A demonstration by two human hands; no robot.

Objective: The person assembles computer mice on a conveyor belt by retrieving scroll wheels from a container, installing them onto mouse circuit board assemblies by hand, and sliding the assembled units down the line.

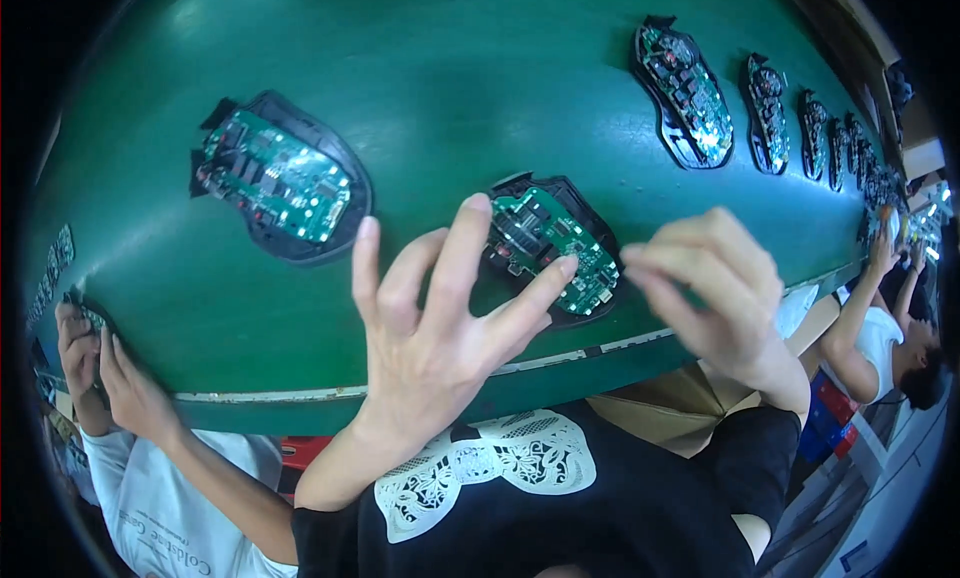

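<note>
Before me on the green bench lies an open computer mouse base [574, 240], a black shell with a green circuit board and a dark scroll wheel. My left hand [430, 308] grips it between thumb and index finger; the thumb presses on the board and the index rests by the wheel end. The other left fingers are spread over the bench. Beside the base's right edge, my right hand [712, 288] is closed in a pinch, slightly blurred. Whatever it holds, if anything, is too small to tell. Another open mouse base [290, 178] lies to the left.
More open mouse bases, the nearest one [685, 93] at the upper right, line the green bench [480, 68] toward the far right. At the left, a co-worker's hands [130, 378] hold a similar part. Another person [880, 328] works at the right, past a cardboard box [670, 403].
</note>
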